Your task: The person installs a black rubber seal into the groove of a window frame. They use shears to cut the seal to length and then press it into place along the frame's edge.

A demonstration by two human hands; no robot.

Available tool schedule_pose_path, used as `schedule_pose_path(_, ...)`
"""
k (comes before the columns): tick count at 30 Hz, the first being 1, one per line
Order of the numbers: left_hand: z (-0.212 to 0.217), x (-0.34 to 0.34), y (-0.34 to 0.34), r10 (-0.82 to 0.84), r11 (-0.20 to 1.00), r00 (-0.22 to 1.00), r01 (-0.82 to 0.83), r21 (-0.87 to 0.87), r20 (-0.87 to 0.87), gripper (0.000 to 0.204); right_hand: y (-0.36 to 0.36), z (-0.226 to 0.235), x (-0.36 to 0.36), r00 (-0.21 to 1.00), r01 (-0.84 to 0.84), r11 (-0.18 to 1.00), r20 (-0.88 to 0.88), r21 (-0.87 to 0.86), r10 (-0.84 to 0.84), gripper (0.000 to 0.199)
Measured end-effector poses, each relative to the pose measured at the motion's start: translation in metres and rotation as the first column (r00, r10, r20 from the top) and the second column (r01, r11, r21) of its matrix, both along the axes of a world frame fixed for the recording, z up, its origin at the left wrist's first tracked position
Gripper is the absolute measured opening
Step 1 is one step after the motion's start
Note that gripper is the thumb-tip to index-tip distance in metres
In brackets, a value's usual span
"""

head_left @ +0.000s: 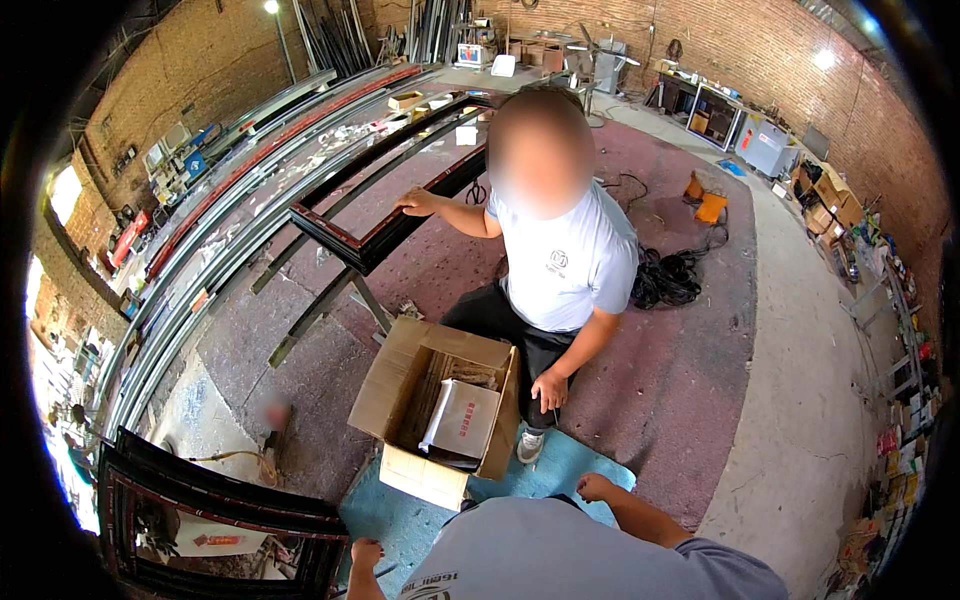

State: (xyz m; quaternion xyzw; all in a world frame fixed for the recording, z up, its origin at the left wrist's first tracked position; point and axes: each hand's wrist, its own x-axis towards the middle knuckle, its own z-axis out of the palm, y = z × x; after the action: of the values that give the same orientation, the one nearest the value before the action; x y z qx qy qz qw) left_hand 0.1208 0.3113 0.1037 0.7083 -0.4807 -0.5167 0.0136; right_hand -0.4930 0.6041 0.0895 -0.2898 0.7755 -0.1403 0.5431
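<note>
My left hand [367, 551] is closed at the lower edge, beside a dark frame [220, 492] with reddish trim. A thin dark piece shows by its fingers, too small to name. My right hand [594, 488] is curled closed over the blue mat [590, 455]; whether anything sits inside it is hidden. Between me and a seated person [565, 265] stands an open cardboard box [405, 375]. A white package with red print [462, 420] lies in it. The person rests one hand on a long dark frame [365, 245] and lowers the other by the knee.
Long metal profiles [185, 300] run along the left. A black cable heap [665, 277] and an orange object [711, 208] lie on the dark red floor covering [690, 370]. Boxes and supplies [835, 200] line the right wall. A grey cabinet [765, 145] stands far right.
</note>
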Motion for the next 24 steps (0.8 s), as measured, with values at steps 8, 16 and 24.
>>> schedule_pose_path(8,0.070,-0.081,0.045,-0.439,0.898,0.896,0.436,0.056,0.071,0.016,0.015,-0.014,0.002,0.998,0.002,1.000,0.057,0.031,-0.004,0.015)
schedule_pose_path(16,0.070,-0.139,0.050,-0.521,0.853,0.853,0.521,-0.015,0.018,0.020,0.008,-0.016,0.008,0.999,0.038,0.999,0.039,0.002,-0.038,0.014)
schedule_pose_path(24,0.031,-0.074,0.030,-0.348,0.937,0.936,0.347,0.035,0.046,0.019,0.001,-0.003,0.002,1.000,0.006,1.000,0.030,0.013,-0.006,0.012)
